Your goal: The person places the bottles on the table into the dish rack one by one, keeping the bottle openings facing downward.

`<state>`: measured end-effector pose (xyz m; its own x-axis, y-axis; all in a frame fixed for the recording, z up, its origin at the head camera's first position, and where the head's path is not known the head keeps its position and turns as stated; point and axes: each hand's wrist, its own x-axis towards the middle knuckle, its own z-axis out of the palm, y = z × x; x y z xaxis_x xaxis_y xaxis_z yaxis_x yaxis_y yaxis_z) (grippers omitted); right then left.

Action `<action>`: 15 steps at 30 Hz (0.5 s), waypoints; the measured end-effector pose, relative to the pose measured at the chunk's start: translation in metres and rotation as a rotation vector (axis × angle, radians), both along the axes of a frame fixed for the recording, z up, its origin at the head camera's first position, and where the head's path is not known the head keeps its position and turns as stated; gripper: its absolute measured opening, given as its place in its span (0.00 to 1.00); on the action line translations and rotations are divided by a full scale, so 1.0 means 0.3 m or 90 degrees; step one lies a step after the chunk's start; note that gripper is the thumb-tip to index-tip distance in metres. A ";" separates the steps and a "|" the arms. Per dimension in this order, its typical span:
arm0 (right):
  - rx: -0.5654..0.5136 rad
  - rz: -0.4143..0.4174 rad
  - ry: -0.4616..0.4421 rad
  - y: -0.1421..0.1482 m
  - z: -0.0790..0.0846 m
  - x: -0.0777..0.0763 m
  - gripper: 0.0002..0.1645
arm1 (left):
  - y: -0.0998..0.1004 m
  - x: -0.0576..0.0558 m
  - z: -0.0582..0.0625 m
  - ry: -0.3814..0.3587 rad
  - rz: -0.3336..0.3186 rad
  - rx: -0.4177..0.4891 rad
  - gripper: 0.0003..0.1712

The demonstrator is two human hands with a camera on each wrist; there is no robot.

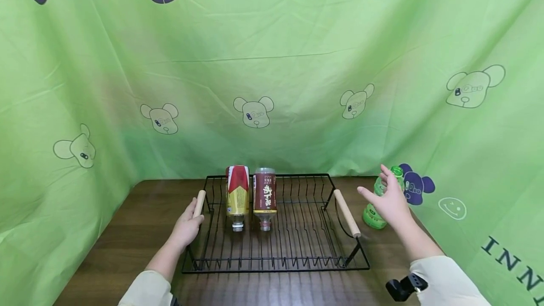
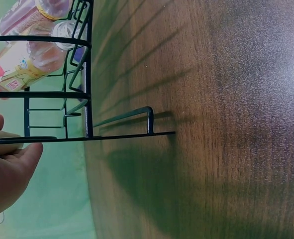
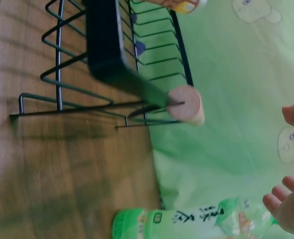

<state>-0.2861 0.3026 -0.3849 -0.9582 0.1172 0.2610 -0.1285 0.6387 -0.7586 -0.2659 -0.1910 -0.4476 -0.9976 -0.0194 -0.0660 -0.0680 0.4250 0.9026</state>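
Observation:
A black wire dish rack [image 1: 276, 271] with two wooden handles stands on the table. My left hand [image 1: 186, 226] grips its left wooden handle [image 1: 199, 203], thumb and fingers on either side. Inside the rack lie a bottle with a red and yellow label [image 1: 238, 190] and a bottle with a maroon label [image 1: 265, 191], necks toward me. My right hand [image 1: 393, 204] is raised at the right, thumb and fingers spread and holding nothing. Behind it stands a green bottle [image 1: 374, 218], partly hidden by the hand; in the right wrist view this bottle [image 3: 186, 222] appears below the fingers.
The rack's right wooden handle [image 1: 347, 213] stands between the bottles and my right hand. Brown wooden table [image 1: 127, 230] surrounds the rack. A green printed curtain [image 1: 297, 84] hangs behind and at both sides.

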 end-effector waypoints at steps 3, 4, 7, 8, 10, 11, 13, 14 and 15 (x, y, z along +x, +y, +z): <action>-0.009 -0.028 0.027 0.027 -0.017 0.004 0.59 | 0.000 0.000 0.000 0.000 0.001 0.000 0.39; -0.013 -0.040 0.036 0.036 -0.025 0.004 0.58 | 0.000 0.000 0.000 -0.001 0.000 0.000 0.39; -0.022 -0.082 0.052 0.062 -0.049 0.005 0.56 | 0.001 -0.001 -0.001 0.000 0.001 0.000 0.39; -0.026 -0.096 0.055 0.069 -0.057 0.005 0.55 | 0.001 -0.001 -0.002 0.000 0.001 0.001 0.39; -0.035 -0.125 0.060 0.083 -0.072 0.003 0.54 | 0.000 -0.002 -0.004 0.000 0.001 0.000 0.39; -0.039 -0.140 0.059 0.090 -0.079 0.002 0.54 | 0.001 -0.002 -0.003 0.000 0.001 -0.001 0.39; -0.052 -0.165 0.056 0.101 -0.091 0.000 0.54 | 0.001 -0.001 -0.002 -0.001 0.001 -0.001 0.39; -0.059 -0.175 0.052 0.106 -0.096 -0.002 0.54 | 0.001 -0.002 -0.002 -0.003 0.000 0.000 0.39; -0.063 -0.184 0.048 0.112 -0.101 -0.005 0.55 | 0.000 -0.001 -0.002 -0.004 0.000 0.000 0.39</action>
<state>-0.2876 0.3361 -0.4154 -0.8600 0.4107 0.3029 -0.0099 0.5801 -0.8145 -0.2664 -0.1909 -0.4483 -0.9972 -0.0190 -0.0724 -0.0736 0.4251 0.9022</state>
